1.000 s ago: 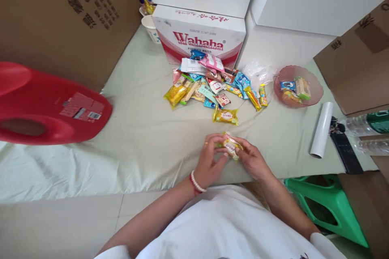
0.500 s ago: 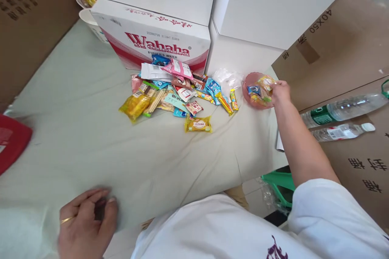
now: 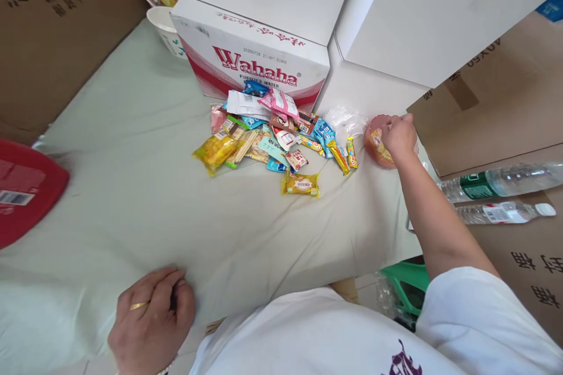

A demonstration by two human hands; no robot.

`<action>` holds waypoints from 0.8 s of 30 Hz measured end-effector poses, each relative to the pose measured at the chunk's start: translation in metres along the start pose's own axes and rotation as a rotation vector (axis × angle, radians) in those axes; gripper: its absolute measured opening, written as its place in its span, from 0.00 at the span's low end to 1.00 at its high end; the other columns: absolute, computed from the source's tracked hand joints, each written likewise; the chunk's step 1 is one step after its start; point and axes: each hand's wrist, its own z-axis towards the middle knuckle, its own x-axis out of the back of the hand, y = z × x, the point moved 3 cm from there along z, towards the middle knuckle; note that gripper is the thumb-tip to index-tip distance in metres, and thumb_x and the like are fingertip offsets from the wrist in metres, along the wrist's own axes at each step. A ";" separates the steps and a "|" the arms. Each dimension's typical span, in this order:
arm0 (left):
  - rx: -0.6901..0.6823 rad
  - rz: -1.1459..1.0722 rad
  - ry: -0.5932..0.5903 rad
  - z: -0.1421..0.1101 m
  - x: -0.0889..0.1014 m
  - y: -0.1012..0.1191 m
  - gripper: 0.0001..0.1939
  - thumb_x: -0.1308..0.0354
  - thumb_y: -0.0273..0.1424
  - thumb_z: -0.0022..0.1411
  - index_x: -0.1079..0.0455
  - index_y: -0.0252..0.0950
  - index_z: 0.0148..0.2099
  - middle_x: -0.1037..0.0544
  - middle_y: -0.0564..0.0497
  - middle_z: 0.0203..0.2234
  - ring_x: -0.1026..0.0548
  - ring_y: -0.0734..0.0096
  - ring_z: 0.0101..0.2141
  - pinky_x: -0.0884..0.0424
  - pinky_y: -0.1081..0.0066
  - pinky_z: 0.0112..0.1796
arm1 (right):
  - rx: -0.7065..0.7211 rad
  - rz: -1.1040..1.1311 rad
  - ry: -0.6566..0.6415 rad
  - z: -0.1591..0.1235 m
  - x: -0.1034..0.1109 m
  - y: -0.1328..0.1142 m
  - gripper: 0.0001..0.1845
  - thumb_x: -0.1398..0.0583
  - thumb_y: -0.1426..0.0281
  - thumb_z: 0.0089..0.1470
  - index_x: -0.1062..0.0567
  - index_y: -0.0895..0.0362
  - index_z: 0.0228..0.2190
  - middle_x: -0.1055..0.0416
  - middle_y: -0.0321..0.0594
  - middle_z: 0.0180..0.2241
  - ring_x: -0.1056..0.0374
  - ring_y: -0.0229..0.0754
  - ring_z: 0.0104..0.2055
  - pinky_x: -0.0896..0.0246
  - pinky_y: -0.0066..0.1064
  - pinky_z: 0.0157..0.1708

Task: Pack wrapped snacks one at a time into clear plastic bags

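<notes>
My right hand (image 3: pixel 400 136) reaches over the pink bowl (image 3: pixel 373 129) at the table's far right, fingers bent together. Its own back hides what the fingertips grip, if anything. Inside the bowl a yellow-and-white snack packet (image 3: pixel 380 146) shows; the hand covers the bowl's right part. My left hand (image 3: pixel 152 317), with a gold ring, rests curled at the table's near edge and holds nothing visible. A pile of wrapped snacks (image 3: pixel 268 129) lies left of the bowl. One yellow snack packet (image 3: pixel 301 184) sits at the pile's front.
Behind the pile stands a Wahaha water carton (image 3: pixel 259 58). Crumpled clear plastic (image 3: pixel 345 122) lies beside the bowl. A paper cup (image 3: pixel 167 29) stands at back left, a red object (image 3: pixel 30 193) at left. Plastic bottles (image 3: pixel 505 183) lie at right; below is a green stool (image 3: pixel 409 284).
My right hand has shifted inward over the bowl, hiding more of it and most packets inside. The left hand's fingers are curled tighter. The whole view has turned slightly.
</notes>
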 end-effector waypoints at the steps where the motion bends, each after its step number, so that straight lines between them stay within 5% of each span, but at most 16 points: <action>1: -0.002 0.003 0.011 -0.001 0.000 0.000 0.10 0.41 0.27 0.56 0.28 0.46 0.40 0.18 0.51 0.38 0.19 0.50 0.39 0.22 0.52 0.43 | 0.027 0.025 0.021 -0.002 0.001 -0.012 0.16 0.45 0.63 0.61 0.22 0.59 0.43 0.29 0.55 0.48 0.31 0.53 0.47 0.36 0.43 0.48; 6: -0.048 0.020 0.056 -0.002 0.000 0.001 0.10 0.40 0.25 0.55 0.27 0.43 0.40 0.17 0.50 0.37 0.19 0.53 0.37 0.22 0.54 0.39 | 0.068 0.240 -0.362 -0.015 -0.036 -0.068 0.12 0.32 0.66 0.45 0.19 0.55 0.35 0.23 0.44 0.39 0.30 0.49 0.42 0.36 0.38 0.48; 11: -0.072 -0.055 0.058 0.000 0.007 0.001 0.10 0.39 0.21 0.57 0.27 0.40 0.40 0.19 0.48 0.36 0.21 0.58 0.37 0.24 0.59 0.41 | 0.007 0.390 -0.243 -0.035 -0.035 -0.079 0.06 0.38 0.67 0.51 0.23 0.57 0.30 0.25 0.43 0.33 0.31 0.45 0.38 0.36 0.36 0.43; 14: -0.004 -0.212 0.004 0.005 0.013 0.010 0.09 0.42 0.21 0.61 0.27 0.38 0.41 0.21 0.46 0.36 0.23 0.60 0.38 0.26 0.60 0.42 | -0.063 0.668 -0.244 -0.078 -0.015 -0.075 0.07 0.41 0.65 0.54 0.26 0.55 0.34 0.33 0.35 0.27 0.40 0.37 0.26 0.41 0.28 0.27; 18: 0.073 -0.549 -0.186 0.027 0.011 0.059 0.08 0.45 0.23 0.67 0.29 0.39 0.44 0.23 0.49 0.36 0.24 0.67 0.37 0.27 0.67 0.38 | -0.338 1.494 -0.525 -0.175 -0.004 -0.086 0.14 0.30 0.66 0.45 0.27 0.54 0.33 0.44 0.27 0.22 0.55 0.29 0.20 0.58 0.21 0.17; 22: 0.025 -0.860 -0.267 0.061 -0.012 0.129 0.07 0.42 0.29 0.68 0.29 0.39 0.48 0.24 0.48 0.40 0.26 0.70 0.37 0.26 0.69 0.38 | -0.564 1.771 -0.622 -0.259 -0.012 -0.112 0.18 0.26 0.69 0.41 0.25 0.56 0.33 0.42 0.27 0.22 0.57 0.27 0.20 0.56 0.18 0.15; 24: -0.023 -0.881 -0.300 0.075 -0.030 0.155 0.16 0.37 0.35 0.65 0.28 0.38 0.53 0.25 0.42 0.48 0.26 0.62 0.46 0.26 0.63 0.45 | -0.651 1.832 -0.665 -0.283 -0.018 -0.122 0.19 0.25 0.70 0.40 0.24 0.56 0.34 0.41 0.27 0.23 0.56 0.27 0.20 0.55 0.16 0.16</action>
